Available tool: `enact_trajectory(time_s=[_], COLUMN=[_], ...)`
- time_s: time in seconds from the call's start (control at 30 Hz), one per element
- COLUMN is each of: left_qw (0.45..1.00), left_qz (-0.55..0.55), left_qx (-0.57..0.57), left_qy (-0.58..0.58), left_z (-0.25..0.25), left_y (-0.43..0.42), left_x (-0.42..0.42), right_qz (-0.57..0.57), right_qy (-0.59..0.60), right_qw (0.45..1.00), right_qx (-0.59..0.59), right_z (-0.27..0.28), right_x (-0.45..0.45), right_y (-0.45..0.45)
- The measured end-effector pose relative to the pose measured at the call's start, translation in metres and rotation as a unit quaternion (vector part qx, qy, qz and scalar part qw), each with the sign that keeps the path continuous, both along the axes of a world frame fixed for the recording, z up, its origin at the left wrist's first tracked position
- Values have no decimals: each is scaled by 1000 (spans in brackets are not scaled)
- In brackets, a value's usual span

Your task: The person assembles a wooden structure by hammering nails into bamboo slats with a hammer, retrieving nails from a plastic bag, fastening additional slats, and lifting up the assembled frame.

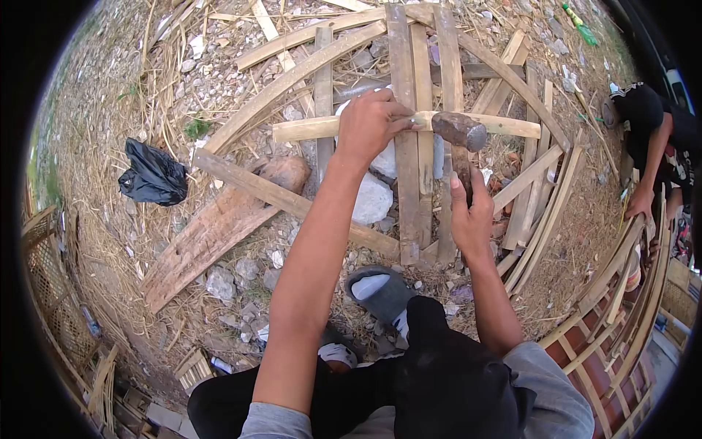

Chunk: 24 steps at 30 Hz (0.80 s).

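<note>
The left hand (369, 126) reaches out, fingers pinched shut at the cross strip (303, 129); what they pinch is too small to tell. The right hand (473, 216) grips the hammer (461, 132), which hides some strip. Stones (372, 199) sit under the wood (404, 168).

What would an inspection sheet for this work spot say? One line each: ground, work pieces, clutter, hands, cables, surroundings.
Surface: rough ground, strewn with stones and dry scraps.
Work pieces: crosswise slat over lengthwise slats, with curved slats around them.
Clutter: black plastic bag, thick plank, green bottle.
Hands: left hand has its fingers closed at the crosswise slat, anything pinched too small to identify; right hand grips a hammer.
Cables: nothing seen.
Surroundings: another person's hand near bundled strips, far right.
</note>
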State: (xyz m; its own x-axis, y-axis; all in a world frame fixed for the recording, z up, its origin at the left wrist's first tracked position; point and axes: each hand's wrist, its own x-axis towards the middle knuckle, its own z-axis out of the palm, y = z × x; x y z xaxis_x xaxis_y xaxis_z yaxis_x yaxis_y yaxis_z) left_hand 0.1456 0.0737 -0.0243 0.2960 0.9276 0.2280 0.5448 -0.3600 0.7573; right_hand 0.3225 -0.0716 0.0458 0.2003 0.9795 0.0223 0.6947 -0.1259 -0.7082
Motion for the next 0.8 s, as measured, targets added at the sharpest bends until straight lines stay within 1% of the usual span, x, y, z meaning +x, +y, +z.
enact_trajectory(time_s=[0.07,0.27,0.33,0.43,0.53,0.63,0.67,0.77,0.8], left_qw=[1000,996,996,996,996,998,998,1000,999], left_qz=[26,32,22,11,-4,-10,-10,-12,-13], left_qx=[12,-69,-65,-49,-48,-36,-27,-3,-3], left_qy=[-2,37,51,72,71,58,53,27,40], left_z=[0,17,16,16,18,16,15,10,11], left_y=[-1,4,5,7,8,9,10,12,13], left_x=[2,2,1,1,-1,-1,-1,-1,-1], right_qz=[12,25,37,38,39,44,32,50,38], right_qy=[-6,-2,-19,-17,-34,-16,13,6,-10], right_qw=[1000,1000,999,998,998,997,998,993,999], right_qx=[11,-8,-5,-51,-45,60,51,106,-11], right_z=[-3,4,4,3,14,41,48,31,21], right_x=[0,-12,-14,-15,-14,-18,-19,-16,-11], right_y=[1,13,17,20,26,31,30,27,24])
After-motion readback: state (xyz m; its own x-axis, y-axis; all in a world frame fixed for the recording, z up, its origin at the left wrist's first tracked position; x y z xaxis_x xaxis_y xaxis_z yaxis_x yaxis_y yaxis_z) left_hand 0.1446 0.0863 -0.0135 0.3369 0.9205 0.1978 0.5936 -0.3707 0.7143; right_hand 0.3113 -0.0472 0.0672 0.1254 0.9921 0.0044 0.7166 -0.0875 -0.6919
